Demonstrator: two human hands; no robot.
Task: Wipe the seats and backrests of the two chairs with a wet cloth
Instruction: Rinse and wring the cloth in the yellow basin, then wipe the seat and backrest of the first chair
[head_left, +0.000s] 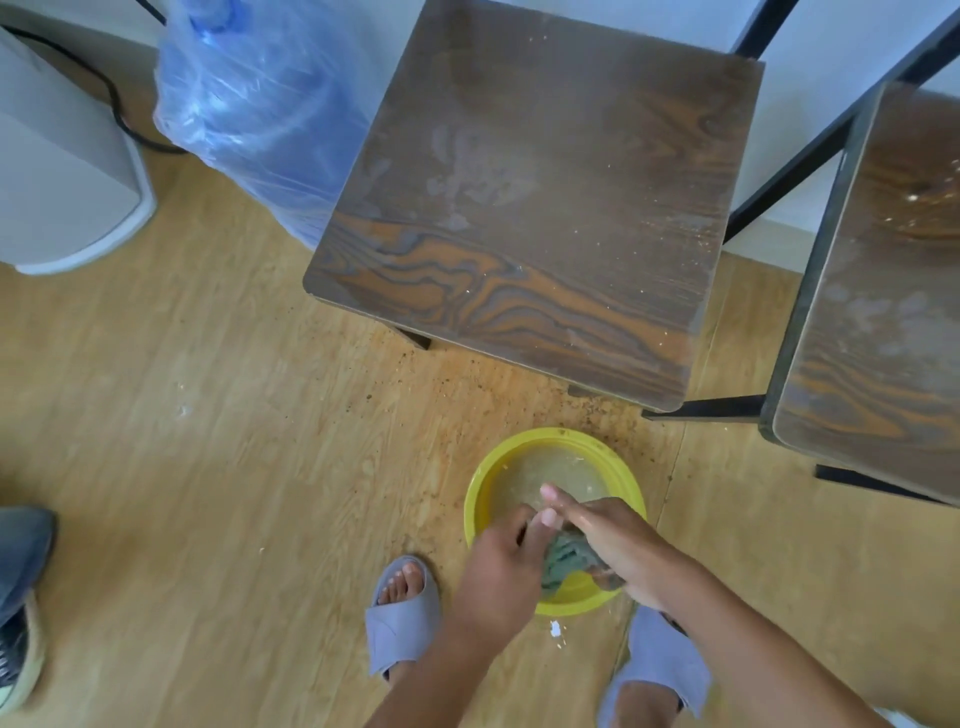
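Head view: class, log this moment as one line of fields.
stage: wringing | cloth: in both hands over basin | left hand, right hand: gripping | seats: dusty, unwiped

Open floor (208, 415) lies left of the basin (480, 493) (chair seat (530, 197) crowds just beyond).

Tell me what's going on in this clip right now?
A person is standing over a yellow basin of cloudy water on the floor, gripping a green cloth with the left hand and right hand just above it, apparently wringing it. Two wooden chairs stand just beyond: the nearer chair seat shows dusty smears and crumbs, and the second chair seat at right looks dirty too. Neither is being wiped yet.
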